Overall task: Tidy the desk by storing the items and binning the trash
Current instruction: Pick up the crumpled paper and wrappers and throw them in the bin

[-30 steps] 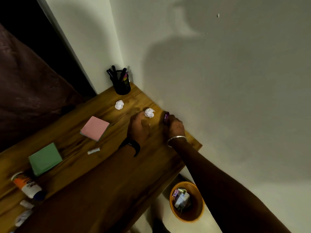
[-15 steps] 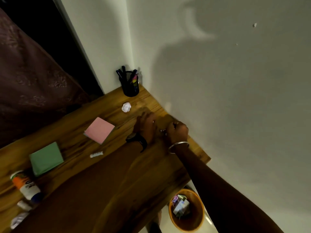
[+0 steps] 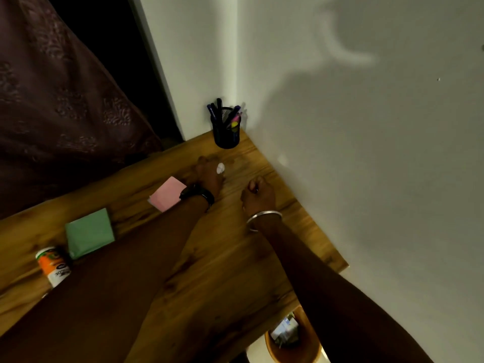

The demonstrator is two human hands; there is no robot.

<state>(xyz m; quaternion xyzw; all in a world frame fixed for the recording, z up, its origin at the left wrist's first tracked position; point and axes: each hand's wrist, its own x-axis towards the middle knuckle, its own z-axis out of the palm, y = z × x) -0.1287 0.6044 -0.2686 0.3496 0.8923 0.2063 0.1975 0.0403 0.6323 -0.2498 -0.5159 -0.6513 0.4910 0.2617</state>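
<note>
Surface [image 3: 235, 258], with the orange bin [image 3: 301, 353] below its near right corner, ready for trash. Towards the far right corner my left hand [image 3: 208, 175] clenches its fingers round a paper ball [image 3: 220, 168], presumably for binning; my right hand [image 3: 259, 196] is curled, contents I cannot tell.

Blocked in the far corner by the pen holder [image 3: 226, 134], along the right by the wall [image 3: 366, 153]; open over bare bench [image 3: 235, 258] between pink notepad [image 3: 167, 193] and wall.
</note>
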